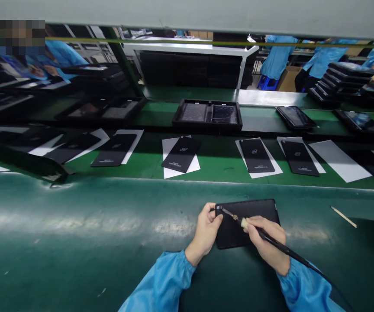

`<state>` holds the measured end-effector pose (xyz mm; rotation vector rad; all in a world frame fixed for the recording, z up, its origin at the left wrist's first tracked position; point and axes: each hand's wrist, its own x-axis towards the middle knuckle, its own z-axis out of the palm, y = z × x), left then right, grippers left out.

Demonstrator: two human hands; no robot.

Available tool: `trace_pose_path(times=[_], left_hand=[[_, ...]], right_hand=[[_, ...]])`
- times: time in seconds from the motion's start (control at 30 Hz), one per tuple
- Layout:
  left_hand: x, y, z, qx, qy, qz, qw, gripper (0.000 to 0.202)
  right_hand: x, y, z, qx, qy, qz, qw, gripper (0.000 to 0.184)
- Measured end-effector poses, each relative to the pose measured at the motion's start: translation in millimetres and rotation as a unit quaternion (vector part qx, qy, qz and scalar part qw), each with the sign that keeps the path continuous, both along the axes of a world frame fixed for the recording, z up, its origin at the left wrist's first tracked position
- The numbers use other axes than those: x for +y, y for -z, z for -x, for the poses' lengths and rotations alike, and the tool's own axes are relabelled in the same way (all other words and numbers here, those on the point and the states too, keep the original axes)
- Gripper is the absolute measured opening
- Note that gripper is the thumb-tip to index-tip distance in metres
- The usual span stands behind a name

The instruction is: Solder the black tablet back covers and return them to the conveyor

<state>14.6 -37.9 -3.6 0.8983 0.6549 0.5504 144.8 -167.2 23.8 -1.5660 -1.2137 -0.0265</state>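
A black tablet back cover [239, 232] lies on the green bench in front of me, its inner side apparently facing up. My left hand [205, 227] pinches the cover's upper left corner between thumb and fingers. In my right hand [269, 242] is a soldering iron [255, 229], held like a pen, its cord trailing to the lower right. The iron's metal tip reaches a small light-coloured part [219, 208] in that corner; whether it touches cannot be made out.
A thin pale stick [343, 216] lies to the right on the bench [109, 234]. Beyond it, black tablet covers [181, 154] rest on white sheets along a green belt [216, 169]. Black trays [206, 125] line a ledge behind. A green metal bar [21, 162] juts in at left. People in blue work farther back.
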Motion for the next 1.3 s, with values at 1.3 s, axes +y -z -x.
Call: trace_pose_path(times=[1.3], left_hand=[[17.0, 20.2, -14.7, 0.07, 0.019, -0.009, 0.997, 0.053]], right_hand=[[-88.5, -51.1, -397.6, -0.101, 0.441, 0.196, 0.87, 0.032]])
